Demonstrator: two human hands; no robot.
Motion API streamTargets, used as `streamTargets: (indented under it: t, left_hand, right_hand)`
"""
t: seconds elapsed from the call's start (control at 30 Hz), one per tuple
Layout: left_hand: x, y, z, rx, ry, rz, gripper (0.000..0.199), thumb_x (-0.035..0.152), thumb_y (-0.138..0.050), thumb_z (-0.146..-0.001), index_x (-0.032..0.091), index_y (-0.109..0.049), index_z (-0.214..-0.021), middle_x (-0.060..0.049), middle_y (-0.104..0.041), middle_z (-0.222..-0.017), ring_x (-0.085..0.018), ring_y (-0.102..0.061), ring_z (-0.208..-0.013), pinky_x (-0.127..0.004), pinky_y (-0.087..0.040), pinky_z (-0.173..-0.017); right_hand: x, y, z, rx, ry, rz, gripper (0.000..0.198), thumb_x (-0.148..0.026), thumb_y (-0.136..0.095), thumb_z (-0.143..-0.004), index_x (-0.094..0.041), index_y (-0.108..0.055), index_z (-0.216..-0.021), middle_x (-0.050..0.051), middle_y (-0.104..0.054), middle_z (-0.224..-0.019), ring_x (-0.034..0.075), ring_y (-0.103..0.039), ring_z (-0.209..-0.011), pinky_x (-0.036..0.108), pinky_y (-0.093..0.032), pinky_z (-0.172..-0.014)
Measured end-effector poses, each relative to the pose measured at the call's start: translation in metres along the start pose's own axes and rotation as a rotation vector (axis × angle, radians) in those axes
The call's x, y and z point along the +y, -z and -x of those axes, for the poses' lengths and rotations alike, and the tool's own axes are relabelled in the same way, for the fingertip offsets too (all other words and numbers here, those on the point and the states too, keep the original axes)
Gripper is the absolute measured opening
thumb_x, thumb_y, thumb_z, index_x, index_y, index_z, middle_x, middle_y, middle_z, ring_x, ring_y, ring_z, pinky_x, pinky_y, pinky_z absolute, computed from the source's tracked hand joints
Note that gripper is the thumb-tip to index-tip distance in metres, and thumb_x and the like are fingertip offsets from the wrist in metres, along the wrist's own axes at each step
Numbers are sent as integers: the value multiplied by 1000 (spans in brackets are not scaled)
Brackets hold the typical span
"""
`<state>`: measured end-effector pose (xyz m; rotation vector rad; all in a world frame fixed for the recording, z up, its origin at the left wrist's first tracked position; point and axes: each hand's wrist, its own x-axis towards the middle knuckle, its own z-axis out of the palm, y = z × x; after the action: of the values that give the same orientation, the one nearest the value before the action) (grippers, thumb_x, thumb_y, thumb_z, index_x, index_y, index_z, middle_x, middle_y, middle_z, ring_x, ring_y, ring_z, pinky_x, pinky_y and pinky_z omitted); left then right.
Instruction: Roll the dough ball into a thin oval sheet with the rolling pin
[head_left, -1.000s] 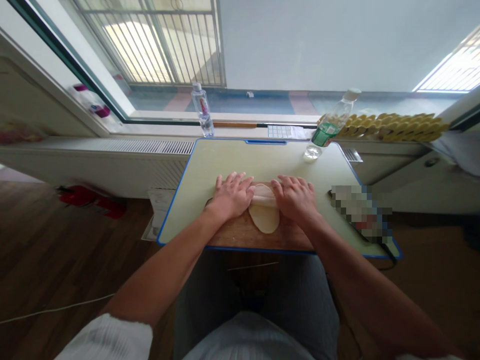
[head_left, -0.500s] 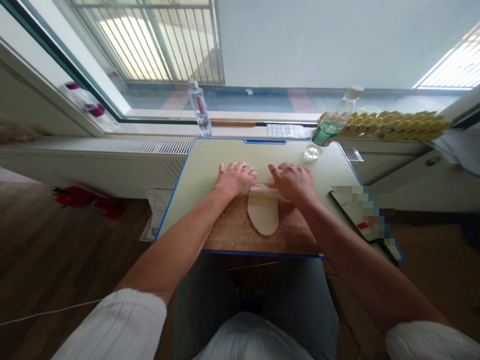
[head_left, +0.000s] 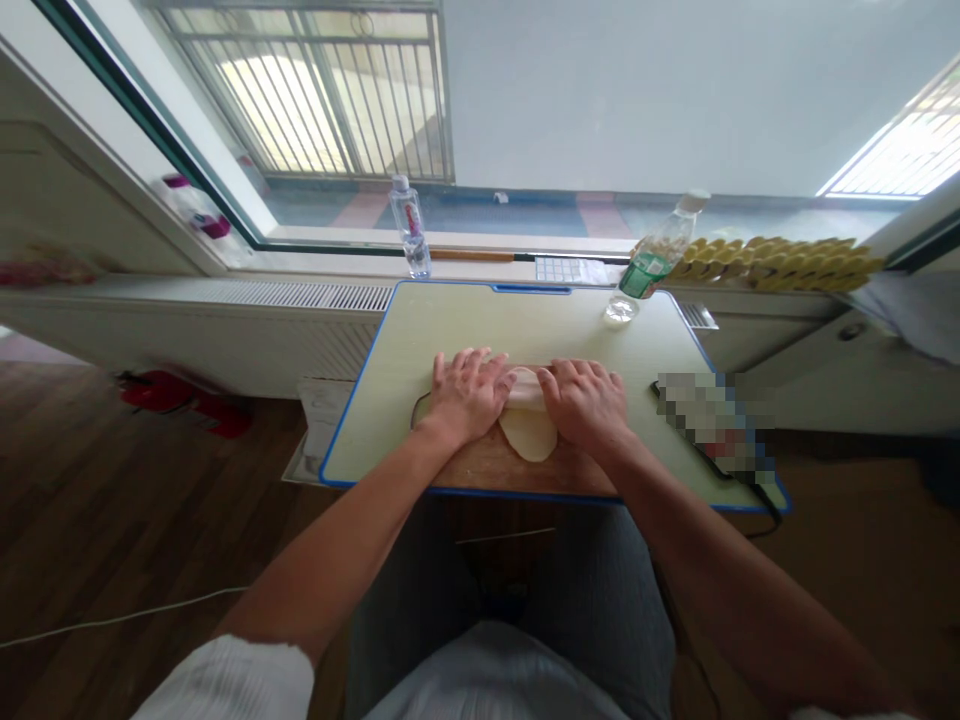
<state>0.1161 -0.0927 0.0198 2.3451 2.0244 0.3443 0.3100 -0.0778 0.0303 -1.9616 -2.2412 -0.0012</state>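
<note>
A pale rolling pin (head_left: pixel 527 390) lies crosswise over a flattened oval of dough (head_left: pixel 529 432). My left hand (head_left: pixel 472 390) covers the pin's left end, its fingers bent over it and the thumb beside the dough. Over the right end sits my right hand (head_left: pixel 586 398), likewise closed on the pin with its thumb near the middle. Both ends of the pin are hidden under the hands. Beneath the dough is a brown wooden cutting board (head_left: pixel 487 467), partly covered by my hands and forearms.
The board rests on a small pale table (head_left: pixel 450 315) with a blue rim. A green-labelled bottle (head_left: pixel 646 270) stands at its back right, and a blurred-out phone-like device (head_left: pixel 705 425) lies at the right. Another clear bottle (head_left: pixel 412 235) is by the window. A red fire extinguisher (head_left: pixel 161 390) lies on the floor.
Both hands and the rolling pin have come slightly nearer to me over the dough, with less dough showing in front of the pin. The camera view has shifted a little.
</note>
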Motion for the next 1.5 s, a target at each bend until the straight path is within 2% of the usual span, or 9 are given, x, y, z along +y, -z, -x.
streamTargets:
  t: [0.1,0.2,0.57,0.77,0.9,1.03,1.23,1.37,1.5]
  left_hand:
    - [1,1,8,16,-3,-4,60,59,-28,-114,32,-60,-158,-9,-55,-168,-32,-46,-155,-67,-24,-133]
    - [0,1,1,-1,14,7,61,59,-28,-114,32,-60,-158,-9,-55,-168,-31,-44,-156,-68,-24,-133]
    - [-13,0,-63,-172,30,12,62,60,-25,-112,34,-54,-161,-7,-48,-173,-32,-40,-158,-69,-23,-132]
    - [-18,-4,-90,-200,55,42,62,60,-27,-111,34,-59,-157,-9,-49,-171,-35,-44,-155,-70,-27,-130]
    - [-19,-5,-97,-196,69,41,59,58,-29,-111,33,-63,-152,-11,-54,-167,-35,-49,-150,-72,-30,-127]
    - [-17,-3,-90,-190,60,32,60,57,-27,-111,31,-62,-152,-11,-54,-166,-35,-51,-148,-71,-33,-126]
    - [-12,-2,-63,-154,25,29,60,56,-27,-112,31,-59,-157,-10,-51,-170,-34,-46,-153,-71,-29,-129]
    - [-4,1,-33,-138,41,22,60,56,-27,-113,31,-59,-158,-9,-51,-171,-33,-44,-158,-70,-27,-130]
    - [4,4,11,-85,17,1,64,57,-24,-114,29,-55,-162,-8,-48,-173,-32,-42,-160,-64,-28,-133]
  right_hand:
    - [-1,0,0,3,2,18,55,-58,-35,-113,-23,-75,-130,15,-76,-134,35,-61,-128,47,-39,-108]
    - [-1,2,-8,-31,-6,33,59,-58,-32,-113,-22,-76,-130,18,-74,-133,36,-60,-127,50,-39,-109]
    - [5,-2,-58,-123,-42,-62,69,-69,-31,-110,-24,-71,-144,18,-67,-148,39,-55,-138,58,-39,-116]
    - [8,-7,-83,-102,-63,-100,71,-67,-32,-109,-17,-73,-139,22,-70,-142,40,-58,-135,56,-42,-113]
    - [9,-7,-92,-104,-67,-84,71,-65,-31,-110,-15,-74,-136,24,-70,-141,40,-60,-133,55,-43,-110]
    - [9,-6,-86,-125,-66,-86,69,-64,-32,-110,-16,-71,-140,24,-69,-143,40,-59,-134,55,-43,-111]
    - [6,-4,-61,-124,-74,-122,64,-61,-36,-109,-20,-66,-148,20,-64,-154,40,-56,-140,60,-40,-117]
    - [3,-5,-32,-70,-29,-94,61,-56,-36,-110,-22,-63,-152,15,-62,-159,37,-52,-143,61,-36,-122]
    - [2,-6,8,18,34,-27,60,-52,-32,-112,-23,-59,-157,13,-61,-161,36,-47,-147,60,-30,-126]
